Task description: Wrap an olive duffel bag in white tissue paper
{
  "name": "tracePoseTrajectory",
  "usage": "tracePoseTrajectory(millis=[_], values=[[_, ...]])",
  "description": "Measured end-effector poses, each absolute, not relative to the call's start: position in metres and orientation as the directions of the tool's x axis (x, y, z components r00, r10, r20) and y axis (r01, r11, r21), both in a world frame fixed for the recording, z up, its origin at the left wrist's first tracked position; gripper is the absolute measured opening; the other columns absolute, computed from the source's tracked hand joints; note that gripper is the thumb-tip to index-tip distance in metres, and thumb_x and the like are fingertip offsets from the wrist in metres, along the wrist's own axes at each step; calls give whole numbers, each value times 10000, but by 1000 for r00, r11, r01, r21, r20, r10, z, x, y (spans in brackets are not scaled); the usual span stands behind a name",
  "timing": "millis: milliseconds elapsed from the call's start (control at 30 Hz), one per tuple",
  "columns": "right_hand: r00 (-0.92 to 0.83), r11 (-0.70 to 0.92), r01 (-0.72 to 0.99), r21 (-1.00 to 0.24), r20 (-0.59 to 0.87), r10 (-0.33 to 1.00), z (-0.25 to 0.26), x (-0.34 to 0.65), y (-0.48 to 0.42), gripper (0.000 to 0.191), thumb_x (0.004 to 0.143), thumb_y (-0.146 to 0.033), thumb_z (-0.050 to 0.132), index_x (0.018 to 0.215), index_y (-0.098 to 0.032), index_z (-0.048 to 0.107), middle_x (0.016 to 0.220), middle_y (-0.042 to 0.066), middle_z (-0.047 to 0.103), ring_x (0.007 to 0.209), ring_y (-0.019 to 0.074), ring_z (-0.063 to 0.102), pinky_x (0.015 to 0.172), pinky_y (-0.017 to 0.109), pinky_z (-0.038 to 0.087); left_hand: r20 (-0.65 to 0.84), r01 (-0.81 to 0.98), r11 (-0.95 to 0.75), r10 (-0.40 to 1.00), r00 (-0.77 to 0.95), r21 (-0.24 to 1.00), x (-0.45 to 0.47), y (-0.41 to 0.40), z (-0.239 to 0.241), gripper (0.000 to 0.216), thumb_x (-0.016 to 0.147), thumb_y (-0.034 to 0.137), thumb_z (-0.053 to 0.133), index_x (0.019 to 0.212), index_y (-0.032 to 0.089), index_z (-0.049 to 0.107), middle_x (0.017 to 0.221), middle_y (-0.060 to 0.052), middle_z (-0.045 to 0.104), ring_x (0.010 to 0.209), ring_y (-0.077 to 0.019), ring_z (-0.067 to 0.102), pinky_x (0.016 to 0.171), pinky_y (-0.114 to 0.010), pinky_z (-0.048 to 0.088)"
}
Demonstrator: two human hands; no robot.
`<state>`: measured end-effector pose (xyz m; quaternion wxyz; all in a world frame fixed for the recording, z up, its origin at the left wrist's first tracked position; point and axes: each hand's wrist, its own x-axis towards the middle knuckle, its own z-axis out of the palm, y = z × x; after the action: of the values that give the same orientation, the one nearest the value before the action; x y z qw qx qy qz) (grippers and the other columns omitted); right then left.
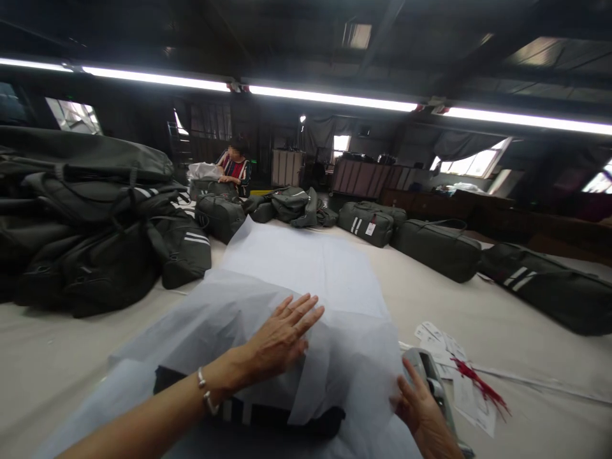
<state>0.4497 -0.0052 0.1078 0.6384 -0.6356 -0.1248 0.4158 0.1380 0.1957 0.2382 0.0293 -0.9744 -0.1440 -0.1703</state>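
Note:
Thin white sheets of tissue paper spread over the table and drape across a dark bag in front of me. Only the bag's near edge shows, with pale stripes; the paper hides most of it. My left hand lies over the paper above the bag, fingers stretched out and holding nothing. At the sheet's right edge is my right hand, its fingers apart and slightly blurred, with nothing visible in them. Just beside it lies a grey device, partly hidden by the hand; its kind is unclear.
White paper tags with red strings lie on the pale table at right. Dark bags are heaped at left. Several more, including a striped bag, line the far and right sides. A co-worker handles a bag beyond.

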Motion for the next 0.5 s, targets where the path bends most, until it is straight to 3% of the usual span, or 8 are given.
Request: tracePoseTrajectory(millis=[33,100,167,233,300,400,500], values=[[689,-235,-262,-936,-352,634,108,449,-10,1261,503,-668,842,1529,-242,244,1074,84,674,769,254,683,779,439,573,353,371,-928,341,871,-20,128,195,233,726,920,203,560,1555,220,207,1625,-108,225,1509,-272,134,1214,-517,161],[803,-362,27,-932,-196,563,125,445,-12,1228,549,-759,735,1527,-183,268,1314,175,580,1042,338,649,958,506,508,338,483,-874,440,832,-49,112,194,220,704,950,379,581,1548,226,242,1618,-126,236,1504,-316,141,1198,-576,141],[804,-402,348,-847,49,592,158,431,-3,1020,704,-780,574,1500,-183,349,1494,163,440,1336,357,458,1145,520,337,296,520,-853,486,823,-45,104,189,206,744,946,545,546,1541,201,263,1597,-150,281,1495,-329,175,1189,-599,135],[677,-332,602,-726,244,695,194,405,19,809,844,-727,417,1456,-199,437,1552,109,382,1446,314,309,1214,497,209,291,531,-847,508,811,-2,104,179,194,792,945,631,478,1546,176,238,1587,-158,304,1495,-314,183,1191,-605,126],[496,-189,745,-640,343,798,220,368,52,735,906,-679,329,1440,-192,463,1566,98,364,1472,280,261,1227,491,168,327,539,-840,524,786,50,108,163,185,833,934,656,473,1554,172,201,1597,-164,275,1503,-308,152,1192,-612,120],[235,1,843,-538,369,899,225,307,99,667,957,-615,274,1454,-204,446,1570,104,356,1481,269,242,1218,547,127,372,509,-852,514,773,120,107,136,177,935,874,644,596,1556,155,183,1605,-213,215,1502,-342,133,1190,-604,161],[24,135,911,-390,377,926,202,265,122,573,976,-545,337,1440,-237,468,1565,89,366,1482,277,238,1211,566,103,389,369,-913,408,826,174,81,113,179,839,871,563,655,1512,145,310,1584,-195,291,1493,-348,168,1192,-533,243]])
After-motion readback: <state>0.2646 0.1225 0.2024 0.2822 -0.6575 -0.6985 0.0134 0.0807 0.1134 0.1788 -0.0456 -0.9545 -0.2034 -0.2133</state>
